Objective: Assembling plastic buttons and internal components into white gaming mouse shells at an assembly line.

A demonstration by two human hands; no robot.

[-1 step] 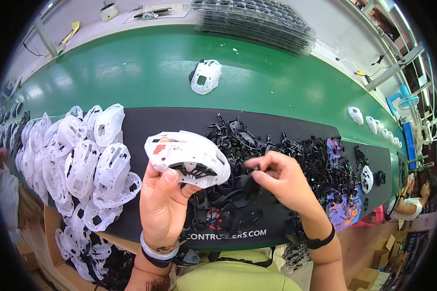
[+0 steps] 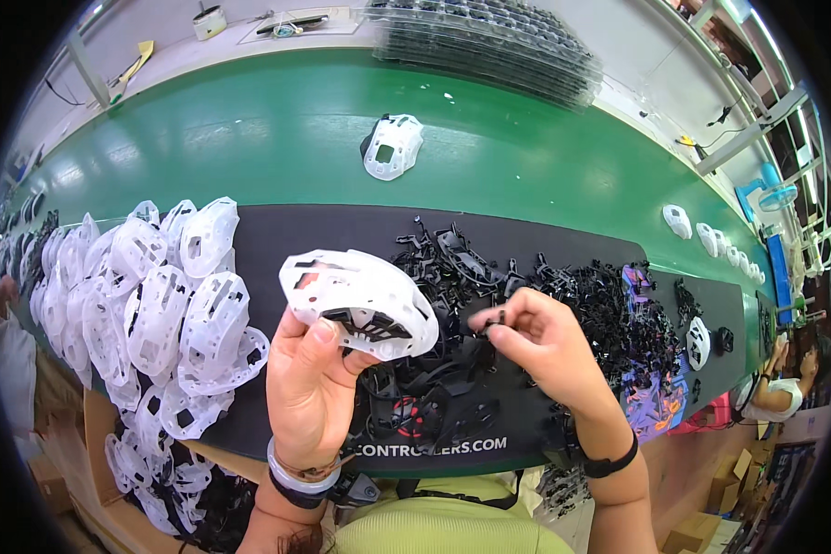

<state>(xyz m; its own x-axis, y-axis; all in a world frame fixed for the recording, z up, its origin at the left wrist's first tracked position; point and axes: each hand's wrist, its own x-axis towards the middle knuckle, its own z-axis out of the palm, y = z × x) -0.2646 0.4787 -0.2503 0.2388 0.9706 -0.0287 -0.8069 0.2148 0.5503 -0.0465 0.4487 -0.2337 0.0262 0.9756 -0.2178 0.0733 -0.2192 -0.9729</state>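
Note:
My left hand (image 2: pixel 312 392) grips a white curved plastic shell (image 2: pixel 369 291) from below, thumb on its near side. The shell has cut-out openings, and a black part (image 2: pixel 379 325) sits within its lower opening. Just right of the shell, apart from it, my right hand (image 2: pixel 540 343) pinches a small black plastic piece (image 2: pixel 495 319) between thumb and fingertips. Beneath and behind the right hand spreads a heap of small black plastic parts (image 2: pixel 577 305). Larger black curved pieces (image 2: pixel 429 379) lie on the dark mat (image 2: pixel 305 231) between my forearms.
Many white shells (image 2: pixel 152 314) are piled at left, with more in a cardboard box (image 2: pixel 111 462) below. One white shell (image 2: pixel 392 148) lies on the green table (image 2: pixel 249 129); others line its right side. Stacked clear trays (image 2: pixel 485 46) stand at the back. A co-worker (image 2: pixel 780 392) sits far right.
The white shell has tilted slightly in my left hand. My right hand has shifted a little to the right, and the black piece in its fingertips shows more clearly.

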